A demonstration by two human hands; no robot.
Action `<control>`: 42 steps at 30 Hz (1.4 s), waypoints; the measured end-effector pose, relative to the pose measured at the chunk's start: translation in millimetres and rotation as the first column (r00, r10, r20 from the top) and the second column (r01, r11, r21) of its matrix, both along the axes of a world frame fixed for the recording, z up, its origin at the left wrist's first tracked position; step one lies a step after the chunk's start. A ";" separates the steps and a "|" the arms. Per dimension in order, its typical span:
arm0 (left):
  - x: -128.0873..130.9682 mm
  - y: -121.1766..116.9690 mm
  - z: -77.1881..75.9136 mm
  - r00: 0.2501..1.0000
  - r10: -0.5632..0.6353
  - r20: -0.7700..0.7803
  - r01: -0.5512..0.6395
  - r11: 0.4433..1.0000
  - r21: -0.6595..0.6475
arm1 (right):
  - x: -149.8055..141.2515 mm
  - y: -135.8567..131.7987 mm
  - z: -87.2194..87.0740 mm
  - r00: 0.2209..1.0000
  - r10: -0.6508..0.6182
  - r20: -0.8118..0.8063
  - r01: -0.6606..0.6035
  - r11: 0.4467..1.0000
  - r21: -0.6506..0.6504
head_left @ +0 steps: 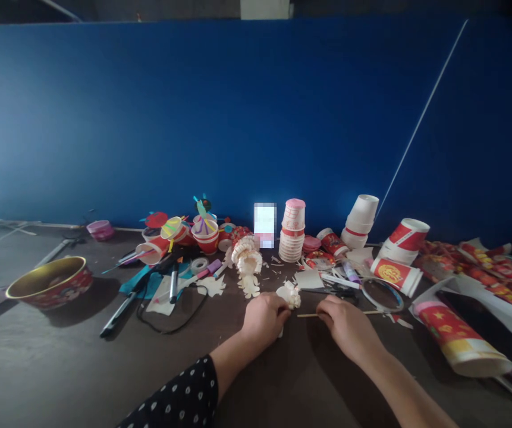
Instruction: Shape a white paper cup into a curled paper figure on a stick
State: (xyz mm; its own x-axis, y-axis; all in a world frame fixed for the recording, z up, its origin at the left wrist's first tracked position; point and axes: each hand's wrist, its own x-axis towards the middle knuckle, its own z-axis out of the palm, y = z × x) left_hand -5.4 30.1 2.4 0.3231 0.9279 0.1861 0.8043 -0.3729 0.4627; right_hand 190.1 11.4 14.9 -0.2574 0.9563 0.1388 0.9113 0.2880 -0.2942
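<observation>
The left hand (262, 318) is curled closed against a white tuft of curled paper (289, 295) on the worktop (37, 368). The right hand (347, 327) pinches a thin wooden stick (308, 315), which lies level, pointing toward the tuft. Just beyond are scissors (338, 290), a clear plastic ring (383, 295), and a stack of paper cups (291, 235).

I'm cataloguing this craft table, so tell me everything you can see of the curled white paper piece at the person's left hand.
The curled white paper piece is a small, frilly cluster of thin, tightly curled strips, matte and seemingly uncoloured. It sits at the fingertips of the left hand, apparently held there, just above the dark tabletop. The hand hides its lower part, so its base cannot be seen.
</observation>
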 end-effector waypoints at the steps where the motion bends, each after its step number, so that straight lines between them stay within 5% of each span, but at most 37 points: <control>1: 0.2 0.1 -0.2 1.000 0.004 -0.008 -0.004 1.000 0.004 | 0.6 -1.0 0.1 1.000 0.001 -0.002 -0.001 1.000 -0.010; 14: -0.4 -0.3 2.6 0.999 -0.016 -0.036 0.016 1.000 0.016 | -10.5 -7.8 -2.1 0.986 0.140 -0.087 -0.139 0.990 0.024; 27: -0.6 -0.6 2.6 0.999 -0.031 -0.028 0.031 0.999 0.006 | -24.3 -8.3 -4.7 0.981 0.153 0.115 -0.165 0.981 0.098; 42: 1.0 -1.0 7.0 0.994 0.005 -0.108 -0.009 0.999 -0.043 | -41.7 0.7 -6.0 0.988 0.137 -0.077 -0.124 0.980 0.157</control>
